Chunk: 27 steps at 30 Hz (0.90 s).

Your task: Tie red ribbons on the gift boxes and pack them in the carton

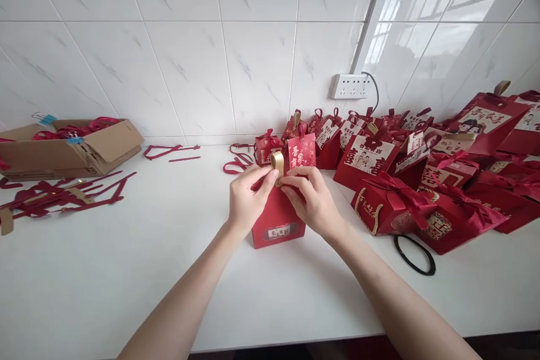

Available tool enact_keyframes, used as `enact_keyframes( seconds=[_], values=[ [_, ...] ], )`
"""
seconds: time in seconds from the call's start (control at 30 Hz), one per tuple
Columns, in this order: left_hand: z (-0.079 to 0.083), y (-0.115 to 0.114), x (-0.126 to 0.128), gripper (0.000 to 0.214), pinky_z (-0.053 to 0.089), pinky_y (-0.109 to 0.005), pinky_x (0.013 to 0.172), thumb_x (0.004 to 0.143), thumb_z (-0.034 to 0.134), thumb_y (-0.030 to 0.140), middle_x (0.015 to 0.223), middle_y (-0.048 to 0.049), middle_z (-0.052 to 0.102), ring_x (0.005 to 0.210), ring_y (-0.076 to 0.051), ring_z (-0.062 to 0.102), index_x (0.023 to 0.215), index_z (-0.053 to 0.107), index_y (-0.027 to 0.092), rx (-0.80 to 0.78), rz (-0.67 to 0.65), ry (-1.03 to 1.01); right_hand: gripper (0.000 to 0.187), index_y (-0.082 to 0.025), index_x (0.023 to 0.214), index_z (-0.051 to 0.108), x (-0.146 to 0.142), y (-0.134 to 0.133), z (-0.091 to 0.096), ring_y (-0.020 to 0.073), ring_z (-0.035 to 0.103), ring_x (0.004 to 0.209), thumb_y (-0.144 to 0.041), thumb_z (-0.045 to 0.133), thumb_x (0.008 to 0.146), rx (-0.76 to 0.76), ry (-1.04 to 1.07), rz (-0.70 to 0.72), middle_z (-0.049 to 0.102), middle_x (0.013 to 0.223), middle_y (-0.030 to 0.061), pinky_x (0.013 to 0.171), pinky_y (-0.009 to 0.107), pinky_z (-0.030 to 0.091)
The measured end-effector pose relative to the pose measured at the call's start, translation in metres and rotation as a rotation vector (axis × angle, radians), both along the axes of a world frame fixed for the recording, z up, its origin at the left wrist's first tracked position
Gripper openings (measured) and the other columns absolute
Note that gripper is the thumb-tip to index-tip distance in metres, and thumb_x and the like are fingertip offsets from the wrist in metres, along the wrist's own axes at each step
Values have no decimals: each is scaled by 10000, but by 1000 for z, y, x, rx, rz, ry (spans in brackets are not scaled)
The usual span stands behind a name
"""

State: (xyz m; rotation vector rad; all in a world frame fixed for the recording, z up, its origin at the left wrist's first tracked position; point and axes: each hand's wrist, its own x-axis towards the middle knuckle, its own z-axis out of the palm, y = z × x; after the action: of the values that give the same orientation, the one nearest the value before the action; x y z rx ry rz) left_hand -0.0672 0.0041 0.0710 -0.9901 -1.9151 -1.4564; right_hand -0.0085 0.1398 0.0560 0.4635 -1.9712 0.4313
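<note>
A red gift box (274, 214) stands upright on the white table in front of me, a small oval window with lettering low on its front. From its top rises a looped gold ribbon (277, 162). My left hand (251, 191) pinches the ribbon's base between thumb and forefinger. My right hand (312, 197) is closed at the same spot from the right, its fingertips at the ribbon's lower end and the box top. Both hands cover the upper part of the box. Just behind stands another red box (301, 152) with white lettering.
Many finished-looking red gift boxes (371, 160) crowd the right side. A black ring-shaped band (415, 256) lies before them. At left sit an open cardboard box (105, 149) with red ribbons and a loose ribbon pile (54, 197). A power strip (352, 87) is on the tiled wall.
</note>
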Motion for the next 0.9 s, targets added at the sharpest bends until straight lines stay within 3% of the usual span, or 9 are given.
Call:
enact_keyframes(
  seconds=[0.23,0.43,0.6,0.9],
  values=[
    [2,1,2,187,433,-204,601,827,543,317,639,17,577,602,-98,508,738,649,191,-4,13,-57,113,-216,896,515,1,-4,5,169,525,847,-134,436,889,-108,-68,19,499,882,57,739,338,499],
    [4,1,2,208,433,-203,573,824,541,333,616,20,562,580,-97,509,712,635,185,-11,6,-87,112,-219,903,507,2,-4,3,173,527,867,-136,432,886,-113,-69,38,507,909,61,750,345,496],
    [4,-1,1,150,473,-221,653,799,570,325,717,5,625,670,-118,575,792,640,192,-26,-78,-96,197,-223,1043,472,3,-3,2,179,539,902,-139,487,866,-140,-50,38,540,945,62,758,337,499],
    [4,-6,0,105,492,-269,719,780,555,264,813,-18,653,772,-167,614,843,599,193,-70,-203,-141,152,-233,982,545,6,-2,4,159,561,809,-154,469,877,-184,-65,32,541,861,44,702,308,505]
  ],
)
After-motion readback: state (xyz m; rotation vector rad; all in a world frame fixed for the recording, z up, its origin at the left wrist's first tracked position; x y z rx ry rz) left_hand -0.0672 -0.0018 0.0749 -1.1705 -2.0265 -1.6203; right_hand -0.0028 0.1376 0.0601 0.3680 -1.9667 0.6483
